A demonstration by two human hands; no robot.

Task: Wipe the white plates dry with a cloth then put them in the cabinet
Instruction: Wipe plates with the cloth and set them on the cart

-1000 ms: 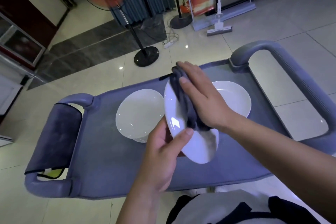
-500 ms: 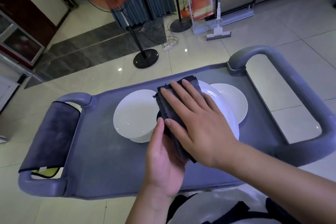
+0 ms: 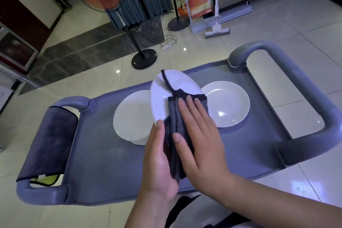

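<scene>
Head view: left hand (image 3: pixel 159 161) grips tilted plate (image 3: pixel 166 96) edge, flat right hand (image 3: pixel 199 135) presses cloth (image 3: pixel 177 135); hard rubbing risks slipping it onto stack (image 3: pixel 131 124).

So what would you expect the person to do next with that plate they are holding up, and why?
Probably slide the dark cloth up toward the far rim. The right hand presses it flat on only the near part of the held plate, which the left hand grips at its near edge, so the upper face is uncovered. The stack of plates and single plate wait on the cart.
</scene>
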